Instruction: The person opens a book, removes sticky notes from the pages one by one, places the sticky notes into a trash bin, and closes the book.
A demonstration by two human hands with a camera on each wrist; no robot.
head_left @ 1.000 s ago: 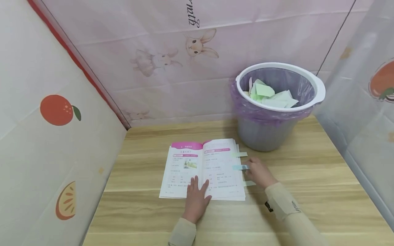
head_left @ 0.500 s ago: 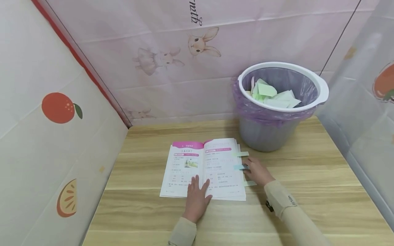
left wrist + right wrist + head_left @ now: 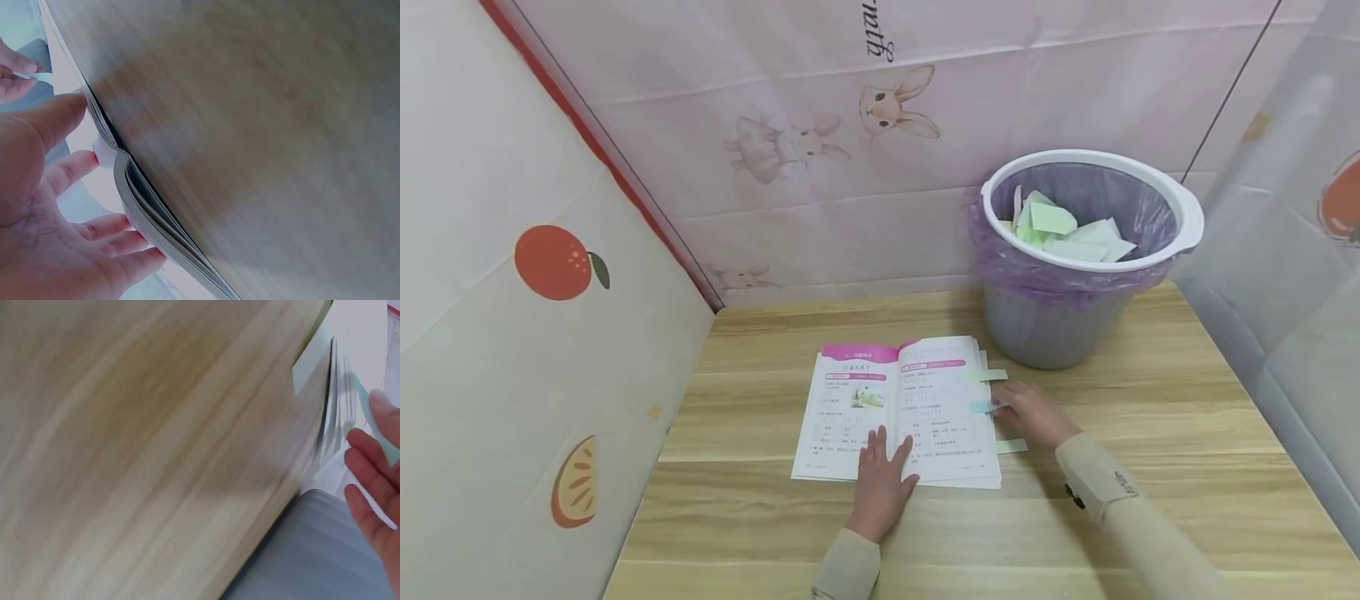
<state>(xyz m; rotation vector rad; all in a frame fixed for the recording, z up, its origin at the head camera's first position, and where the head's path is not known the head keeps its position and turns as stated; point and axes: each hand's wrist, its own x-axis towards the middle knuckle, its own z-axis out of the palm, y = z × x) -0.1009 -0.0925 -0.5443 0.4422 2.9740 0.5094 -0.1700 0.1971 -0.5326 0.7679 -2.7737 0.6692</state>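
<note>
An open book (image 3: 831, 417) with pink page headers lies on the wooden table in the head view. My left hand (image 3: 880, 487) rests on its lower middle with fingers spread; the left wrist view shows that hand's fingers (image 3: 100, 226) over the book's lower edge. At the right-hand page edge my right hand (image 3: 1037, 414) pinches a blue sticky tab (image 3: 981, 407). In the right wrist view, the blue strip (image 3: 375, 428) runs between thumb and fingers, one end at the pages. Light green tabs stick out above (image 3: 992, 375) and below (image 3: 1012, 447) it.
Behind the book, to the right, stands a grey waste bin (image 3: 1045, 329) with a purple liner and white rim (image 3: 1187, 212). Pale green and whitish paper pieces (image 3: 1078, 242) lie inside. Printed cloth walls (image 3: 925, 183) border the table (image 3: 760, 542) on the left, back and right.
My right hand's fingers have shifted slightly at the blue sticky tab, and the right forearm has moved a little to the right. The left hand stays on the book.
</note>
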